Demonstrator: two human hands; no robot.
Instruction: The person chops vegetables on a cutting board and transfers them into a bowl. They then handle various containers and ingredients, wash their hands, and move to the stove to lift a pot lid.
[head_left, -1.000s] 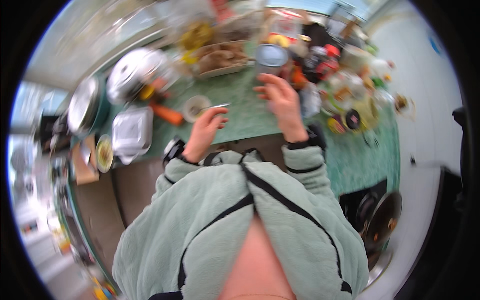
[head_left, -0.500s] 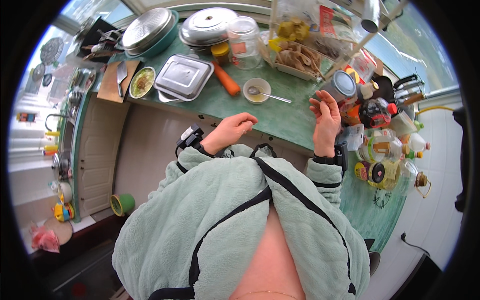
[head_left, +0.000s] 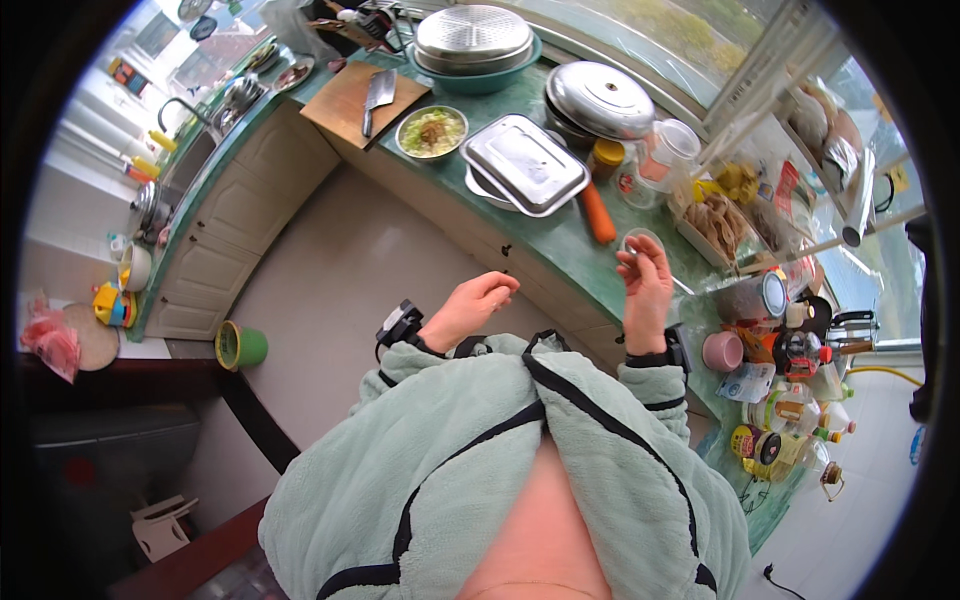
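My left hand (head_left: 474, 310) hovers over the floor in front of the counter, fingers loosely bent and nothing held. Raised higher, my right hand (head_left: 647, 292) has its fingers half curled and apart, with nothing in it. Behind its fingertips sits a small white bowl (head_left: 641, 235), mostly covered by the hand; only the end of a spoon handle (head_left: 683, 287) sticks out at the right. A carrot (head_left: 597, 214) lies left of that bowl, beside a lidded metal pan (head_left: 527, 165). Farther left are a bowl of chopped greens (head_left: 431, 133) and a cleaver (head_left: 378, 96) on a cutting board (head_left: 330, 105).
Along the back stand a strainer in a teal basin (head_left: 472, 76), a pot lid (head_left: 598, 98), a clear jar (head_left: 668, 150) and a yellow-lidded jar (head_left: 606, 157). Bottles (head_left: 785, 410) and a pink cup (head_left: 723, 351) crowd the right. A green bin (head_left: 241, 345) stands on the floor.
My view has swung left, so the counter slants down to the right and more floor shows. My right hand is now in front of the small bowl; both hands still hold nothing.
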